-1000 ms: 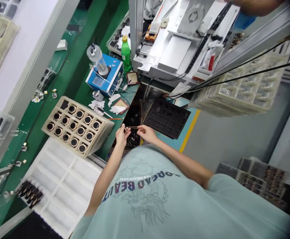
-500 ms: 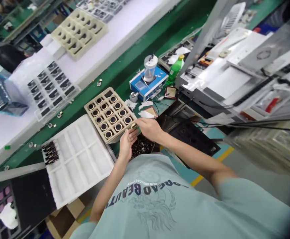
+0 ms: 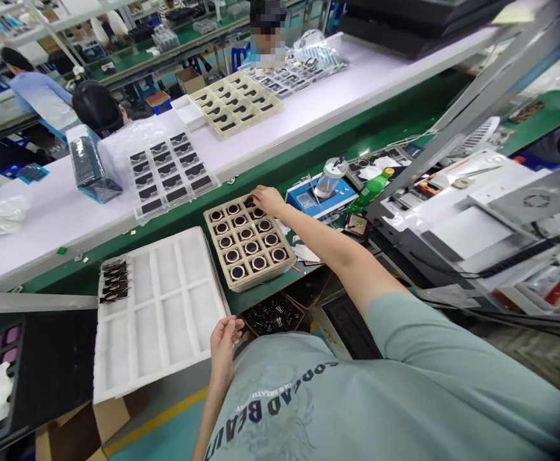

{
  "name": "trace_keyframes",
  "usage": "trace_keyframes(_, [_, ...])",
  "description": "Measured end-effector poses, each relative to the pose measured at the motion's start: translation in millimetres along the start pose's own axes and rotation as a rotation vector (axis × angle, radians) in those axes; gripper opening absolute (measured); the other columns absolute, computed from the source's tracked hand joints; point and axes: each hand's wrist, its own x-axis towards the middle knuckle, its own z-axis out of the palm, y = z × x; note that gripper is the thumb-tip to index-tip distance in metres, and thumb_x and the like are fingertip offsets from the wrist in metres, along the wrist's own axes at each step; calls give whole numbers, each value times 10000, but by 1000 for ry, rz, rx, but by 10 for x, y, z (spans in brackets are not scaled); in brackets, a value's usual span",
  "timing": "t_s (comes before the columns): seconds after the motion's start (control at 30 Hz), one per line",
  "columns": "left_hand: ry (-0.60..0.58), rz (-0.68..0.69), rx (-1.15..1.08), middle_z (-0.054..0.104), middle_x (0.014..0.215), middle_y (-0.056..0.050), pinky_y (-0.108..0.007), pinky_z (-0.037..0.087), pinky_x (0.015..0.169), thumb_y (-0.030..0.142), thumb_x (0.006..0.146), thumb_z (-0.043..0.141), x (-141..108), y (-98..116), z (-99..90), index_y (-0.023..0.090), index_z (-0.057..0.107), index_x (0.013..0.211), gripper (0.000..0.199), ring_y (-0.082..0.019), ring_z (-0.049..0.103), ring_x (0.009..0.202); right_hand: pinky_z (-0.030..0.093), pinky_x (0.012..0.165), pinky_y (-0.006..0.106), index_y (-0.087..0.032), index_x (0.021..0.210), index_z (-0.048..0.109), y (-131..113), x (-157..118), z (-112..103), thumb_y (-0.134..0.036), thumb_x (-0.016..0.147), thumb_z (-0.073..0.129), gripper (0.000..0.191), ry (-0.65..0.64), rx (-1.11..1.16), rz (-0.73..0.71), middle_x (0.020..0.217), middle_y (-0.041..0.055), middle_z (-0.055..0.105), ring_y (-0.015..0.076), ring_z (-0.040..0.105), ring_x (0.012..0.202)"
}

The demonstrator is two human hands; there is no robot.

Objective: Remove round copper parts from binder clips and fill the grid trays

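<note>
A beige compartment tray (image 3: 255, 280) holds several round black-faced, gold-rimmed watch cases (image 3: 248, 248), mostly one to a cell. My right hand (image 3: 267, 202) reaches over the tray's far corner cell, its fingers closed on a dark watch case (image 3: 249, 202) that they partly cover. Nearer my body, my left hand (image 3: 225, 336) is raised with the fingers curled together; whether anything small is in them is hidden. It is beside a box of dark, shiny small parts (image 3: 274, 315) and the corner of a white foam tray (image 3: 159, 330).
Dark slim pieces (image 3: 115, 282) fill one foam-tray compartment. A blue device (image 3: 325, 200) bearing a clear jar (image 3: 331, 177) and a green bottle (image 3: 374, 187) stand right of the beige tray. On the raised white shelf lie a clear tray (image 3: 169, 173) and another beige tray (image 3: 236, 102). Co-workers sit beyond.
My right hand has moved from the beige tray's near right corner to its far corner cell, which was vacant. My left hand has parted from it and dropped back toward my body.
</note>
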Motion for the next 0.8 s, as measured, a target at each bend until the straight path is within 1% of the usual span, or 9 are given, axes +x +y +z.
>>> trace_keyframes(0.17, [73,16,-30,752,898,-103,-319,515,783,602,548,857,48,41,-73,158,690,901,591,-212,696,877,401,844,314,-98,1209,695,108,-103,121,-195,1008,384,383,15,-42,-73,1135,162,673,244,593,1010])
trace_keyframes(0.3, [56,33,15,750,910,-119,-326,512,778,601,546,857,79,88,-19,153,692,886,587,-226,700,882,399,876,321,-118,1222,700,150,-217,71,-203,1018,380,389,-41,-70,-158,1147,161,686,246,576,1025])
trace_keyframes(0.37, [30,54,49,749,918,-121,-326,513,779,600,566,846,83,102,26,153,693,885,571,-230,701,893,403,901,320,-125,1215,710,132,-265,17,-219,1016,400,381,-50,-52,-153,1157,164,689,243,577,1032])
trace_keyframes(0.43, [4,76,79,748,918,-120,-328,515,779,597,579,837,82,117,76,154,691,890,561,-233,703,897,405,946,321,-123,1171,734,76,-282,-38,-219,1009,420,367,-32,-14,-98,1154,169,693,241,585,1053])
trace_keyframes(0.53, [-30,118,131,747,918,-118,-334,521,779,591,606,818,80,147,151,159,684,901,540,-239,706,904,412,992,318,-118,1050,774,-60,-218,-121,-187,966,489,305,12,104,53,1138,174,703,245,596,1087])
trace_keyframes(0.6, [-52,151,186,747,927,-121,-334,523,780,584,639,798,85,169,199,162,679,910,516,-245,706,921,441,963,297,-119,974,783,-145,-126,-186,-162,910,574,223,48,236,181,1102,160,722,239,616,1063])
trace_keyframes(0.67, [-79,194,262,746,935,-122,-332,521,775,574,676,772,98,188,251,166,675,921,486,-249,703,934,465,908,258,-106,955,778,-178,-52,-255,-137,853,648,167,111,397,297,1047,128,748,205,644,987])
trace_keyframes(0.73, [-110,267,375,743,917,-113,-334,517,772,556,718,740,115,210,321,172,675,923,440,-242,697,910,463,880,221,-72,1013,758,-118,-78,-303,-142,845,668,203,209,547,379,1021,94,761,150,652,926])
trace_keyframes(0.8, [-131,387,539,735,900,-98,-336,509,768,522,763,706,139,254,431,185,681,932,378,-232,683,870,450,885,193,-53,1095,729,48,-299,-292,-174,883,629,264,314,660,449,1049,71,760,103,647,928])
